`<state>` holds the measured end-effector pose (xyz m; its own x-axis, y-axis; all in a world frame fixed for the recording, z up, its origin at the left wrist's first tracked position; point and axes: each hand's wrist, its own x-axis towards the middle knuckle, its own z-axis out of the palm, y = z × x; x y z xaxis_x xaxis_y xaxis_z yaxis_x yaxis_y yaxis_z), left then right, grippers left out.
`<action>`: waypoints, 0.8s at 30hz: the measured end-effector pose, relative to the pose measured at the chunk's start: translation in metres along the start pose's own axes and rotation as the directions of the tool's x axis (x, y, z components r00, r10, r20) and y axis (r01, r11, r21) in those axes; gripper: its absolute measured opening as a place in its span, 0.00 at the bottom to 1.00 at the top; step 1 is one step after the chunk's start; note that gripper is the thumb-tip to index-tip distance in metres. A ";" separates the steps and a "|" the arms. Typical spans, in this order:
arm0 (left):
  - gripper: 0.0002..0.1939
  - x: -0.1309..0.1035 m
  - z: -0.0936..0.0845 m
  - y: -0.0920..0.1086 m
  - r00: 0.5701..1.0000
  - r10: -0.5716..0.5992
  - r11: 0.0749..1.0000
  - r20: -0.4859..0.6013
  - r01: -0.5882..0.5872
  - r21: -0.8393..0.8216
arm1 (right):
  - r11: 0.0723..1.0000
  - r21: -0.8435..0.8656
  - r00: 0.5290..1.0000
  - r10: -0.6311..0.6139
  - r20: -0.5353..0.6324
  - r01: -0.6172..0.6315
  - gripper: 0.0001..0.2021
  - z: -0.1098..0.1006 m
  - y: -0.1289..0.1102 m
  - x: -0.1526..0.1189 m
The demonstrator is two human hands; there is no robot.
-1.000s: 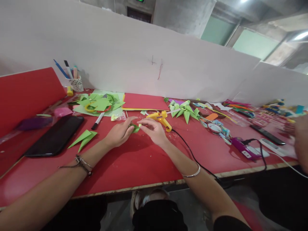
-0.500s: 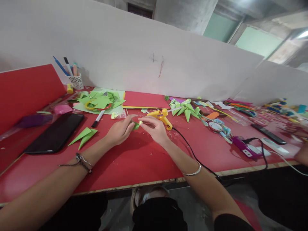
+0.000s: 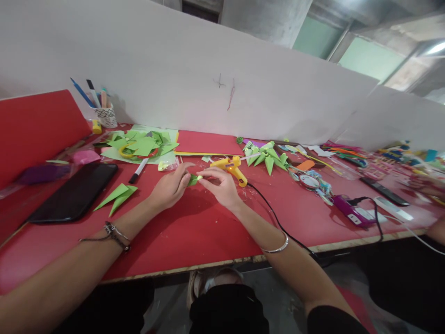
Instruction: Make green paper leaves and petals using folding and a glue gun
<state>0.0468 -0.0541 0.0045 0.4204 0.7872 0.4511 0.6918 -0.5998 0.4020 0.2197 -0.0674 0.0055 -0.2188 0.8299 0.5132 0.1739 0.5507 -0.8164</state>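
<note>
Above the red tabletop, my left hand (image 3: 170, 186) is closed on a small green paper cone (image 3: 192, 180), whose far end is hidden by the fingers. At the cone's wide end sits a small pale-yellow piece (image 3: 199, 177), pinched between the thumb and fingers of my right hand (image 3: 223, 188). The two hands nearly meet over the cone. Just behind my right hand lies a yellow hot glue gun (image 3: 236, 170), its black cord running to the right. Two more green paper cones (image 3: 118, 197) rest on the table left of my left hand.
At the left are a black phone (image 3: 74, 192), a marker (image 3: 138, 170) and a pen cup (image 3: 107, 116). Green paper pieces (image 3: 144, 146) are heaped at the back. Finished-looking green cones (image 3: 269, 162) cluster right of centre. A purple power strip (image 3: 352, 213) and another person's hand (image 3: 422, 181) are at right.
The view has shifted slightly, so everything sits a little further left. Both hands keep their hold on the cone and the pale-yellow piece, with only slight finger movement.
</note>
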 end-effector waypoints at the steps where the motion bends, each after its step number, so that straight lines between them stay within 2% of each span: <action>1: 0.22 0.000 0.000 0.000 1.000 0.002 1.000 0.001 -0.002 0.001 | 1.000 0.002 1.000 -0.008 -0.001 0.008 0.08 0.000 0.000 0.000; 9: 0.20 -0.001 -0.001 0.002 1.000 0.004 1.000 0.017 -0.004 0.008 | 1.000 -0.024 1.000 0.007 0.014 -0.007 0.09 0.002 0.000 0.000; 13: 0.20 0.000 0.000 0.001 1.000 -0.008 0.995 -0.017 0.007 -0.098 | 1.000 0.023 0.999 0.010 0.034 -0.011 0.13 0.002 0.003 -0.001; 16: 0.20 0.003 0.003 -0.003 0.990 -0.116 0.960 -0.076 0.092 -0.264 | 1.000 0.004 1.000 -0.018 0.014 0.018 0.18 0.001 0.001 -0.002; 18: 0.20 0.006 0.004 -0.004 0.972 -0.218 0.914 -0.090 0.171 -0.368 | 0.994 -0.083 0.997 -0.067 0.032 0.070 0.18 0.000 -0.004 -0.002; 21: 0.19 0.008 0.004 -0.002 0.937 -0.349 0.825 -0.027 0.294 -0.483 | 0.968 -0.205 0.984 -0.122 0.133 0.147 0.19 0.000 -0.012 -0.004; 24: 0.18 0.008 0.004 0.001 0.887 -0.459 0.719 0.057 0.408 -0.562 | 0.960 -0.230 0.975 -0.115 0.188 0.157 0.21 0.001 -0.017 -0.006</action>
<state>0.0535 -0.0477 0.0054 0.0887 0.9814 0.1704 0.3391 -0.1906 0.9213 0.2172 -0.0815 0.0157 -0.4143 0.7295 0.5443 0.3537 0.6800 -0.6422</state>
